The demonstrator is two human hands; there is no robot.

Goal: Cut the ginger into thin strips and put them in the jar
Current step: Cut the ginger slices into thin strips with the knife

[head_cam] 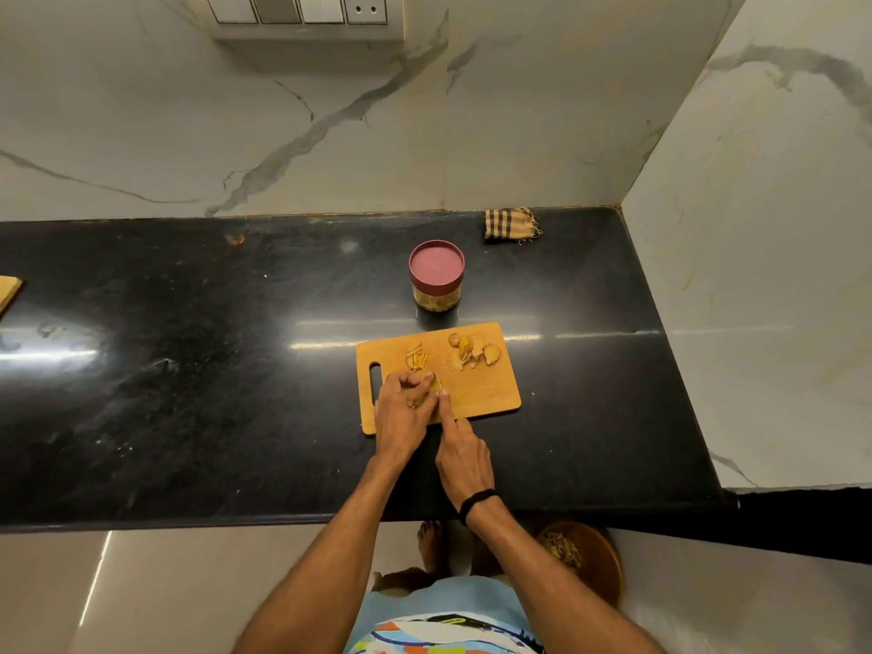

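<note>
A wooden cutting board (486, 389) lies on the black counter. On it are a few thin ginger strips (417, 359) at the back left and a heap of ginger slices (472, 351) at the back right. My left hand (403, 408) curls its fingers over a small ginger piece (431, 380) near the board's handle slot. My right hand (462, 457) holds a knife against that piece, with the index finger stretched along it; only a sliver of the blade (439, 384) shows. The jar (436, 276) stands behind the board with its red lid on.
A checked cloth (512, 224) lies folded at the back wall. The counter ends at a side wall on the right. A wooden corner (7, 290) pokes in at the far left. On the floor below the counter edge stands a brown bin (590, 559) with scraps.
</note>
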